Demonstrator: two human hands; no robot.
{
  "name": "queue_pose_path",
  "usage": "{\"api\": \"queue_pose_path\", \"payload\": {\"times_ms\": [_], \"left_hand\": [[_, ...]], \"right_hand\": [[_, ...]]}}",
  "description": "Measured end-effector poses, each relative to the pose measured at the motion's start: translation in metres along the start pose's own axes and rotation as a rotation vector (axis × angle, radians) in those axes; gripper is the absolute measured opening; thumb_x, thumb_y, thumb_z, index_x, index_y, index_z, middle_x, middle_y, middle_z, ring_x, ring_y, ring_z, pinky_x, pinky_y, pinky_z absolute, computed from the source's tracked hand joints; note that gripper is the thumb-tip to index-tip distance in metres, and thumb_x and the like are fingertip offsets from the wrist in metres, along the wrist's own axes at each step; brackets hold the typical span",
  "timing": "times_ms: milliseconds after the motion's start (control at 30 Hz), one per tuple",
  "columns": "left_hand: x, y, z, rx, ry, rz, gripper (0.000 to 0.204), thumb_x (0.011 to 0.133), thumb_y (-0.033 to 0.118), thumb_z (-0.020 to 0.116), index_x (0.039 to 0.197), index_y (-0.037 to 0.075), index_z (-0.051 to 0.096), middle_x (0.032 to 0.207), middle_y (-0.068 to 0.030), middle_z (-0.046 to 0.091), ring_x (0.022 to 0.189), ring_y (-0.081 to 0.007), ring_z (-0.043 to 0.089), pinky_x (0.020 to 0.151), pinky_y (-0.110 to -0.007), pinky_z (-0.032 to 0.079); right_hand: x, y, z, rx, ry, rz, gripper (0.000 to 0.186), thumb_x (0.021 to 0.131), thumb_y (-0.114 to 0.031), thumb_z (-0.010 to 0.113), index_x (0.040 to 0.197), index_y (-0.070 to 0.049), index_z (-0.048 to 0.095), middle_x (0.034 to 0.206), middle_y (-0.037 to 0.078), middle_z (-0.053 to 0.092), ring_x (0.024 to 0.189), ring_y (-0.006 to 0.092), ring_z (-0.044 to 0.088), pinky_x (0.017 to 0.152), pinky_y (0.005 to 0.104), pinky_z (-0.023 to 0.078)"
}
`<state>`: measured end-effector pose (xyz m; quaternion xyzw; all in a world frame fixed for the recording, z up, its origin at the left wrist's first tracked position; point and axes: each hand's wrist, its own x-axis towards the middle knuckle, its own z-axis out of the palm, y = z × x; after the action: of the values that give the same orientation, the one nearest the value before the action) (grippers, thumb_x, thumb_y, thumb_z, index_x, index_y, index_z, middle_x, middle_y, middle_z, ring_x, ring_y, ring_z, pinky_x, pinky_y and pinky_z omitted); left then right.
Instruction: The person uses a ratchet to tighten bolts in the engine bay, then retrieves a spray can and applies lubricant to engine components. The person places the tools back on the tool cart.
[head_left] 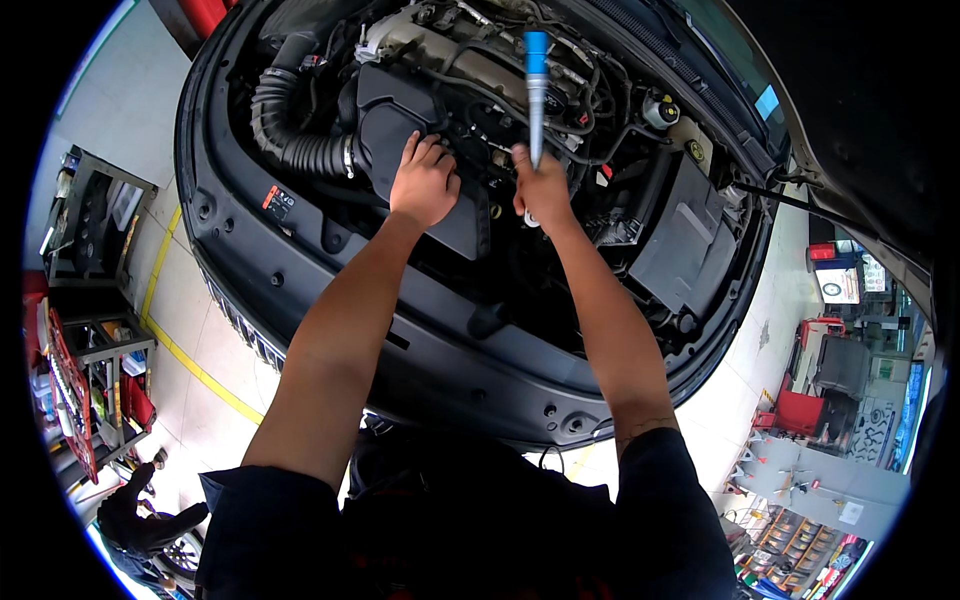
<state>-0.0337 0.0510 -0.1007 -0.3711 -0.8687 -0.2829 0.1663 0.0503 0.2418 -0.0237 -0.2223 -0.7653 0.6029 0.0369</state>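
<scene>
The right hand [543, 190] has its grip wrapped around a silver, blue-ended ratchet [537, 105], near the middle of the engine bay, its handle toward the rear edge. The left hand [425, 187], grip loosely spread, rests on the black air-filter housing [385, 125], beside a corrugated intake hose [285, 140].

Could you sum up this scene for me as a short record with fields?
Setting: car with its engine bay exposed
Left hand: resting on a black plastic housing
Right hand: gripping a blue-ended silver tool, apparently a ratchet
Nearby: ribbed black hose, left; dark rectangular box, right
Background: another person, lower left
</scene>
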Motion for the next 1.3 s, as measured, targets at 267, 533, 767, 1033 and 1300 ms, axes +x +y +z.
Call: {"api": "queue_pose_path", "payload": {"times_ms": [267,533,767,1033,1300], "left_hand": [[0.002,-0.001,0.001,0.012,-0.002,0.005,0.021,0.085,0.018,0.061,0.096,0.005,0.073,0.11,-0.0097,0.068,0.132,-0.0286,0.051,0.125,-0.051,0.027],[0.006,-0.001,0.002,0.006,0.025,0.014,0.013,0.084,0.012,0.062,0.091,0.006,0.071,0.105,-0.0091,0.067,0.13,-0.0293,0.053,0.124,-0.052,0.028],[0.003,-0.001,0.004,0.016,0.03,0.038,0.014,0.084,0.016,0.062,0.09,0.006,0.071,0.102,-0.0104,0.067,0.127,-0.0297,0.054,0.122,-0.052,0.029],[0.005,0.001,0.004,0.012,0.029,0.033,0.013,0.084,0.014,0.062,0.088,0.006,0.071,0.103,-0.0097,0.067,0.128,-0.0288,0.054,0.123,-0.051,0.029],[0.006,0.003,0.002,0.033,0.0,0.032,0.013,0.085,0.011,0.061,0.09,0.006,0.071,0.105,-0.0088,0.068,0.128,-0.0292,0.055,0.123,-0.051,0.028]], "right_hand": [[0.009,0.016,0.001,0.834,0.567,0.13,0.042,0.11,-0.041,0.047,0.088,-0.005,0.045,0.057,0.003,0.039,0.04,0.0206,0.05,0.042,0.0417,0.049],[0.003,0.006,-0.002,0.433,0.244,0.009,0.038,0.109,-0.029,0.053,0.084,-0.002,0.047,0.052,0.004,0.04,0.034,0.0169,0.043,0.036,0.0367,0.042],[-0.002,0.012,-0.01,0.245,0.094,0.018,0.045,0.107,-0.028,0.055,0.071,-0.004,0.044,0.047,0.007,0.046,0.033,0.0195,0.047,0.034,0.0377,0.043],[0.0,0.018,-0.039,0.024,-0.167,0.03,0.044,0.107,-0.032,0.057,0.075,-0.001,0.05,0.047,0.007,0.047,0.034,0.0194,0.048,0.034,0.0367,0.042],[0.003,0.008,-0.002,0.777,0.342,0.094,0.036,0.108,-0.032,0.053,0.086,-0.004,0.047,0.056,0.004,0.04,0.037,0.0168,0.04,0.039,0.04,0.044]]}}
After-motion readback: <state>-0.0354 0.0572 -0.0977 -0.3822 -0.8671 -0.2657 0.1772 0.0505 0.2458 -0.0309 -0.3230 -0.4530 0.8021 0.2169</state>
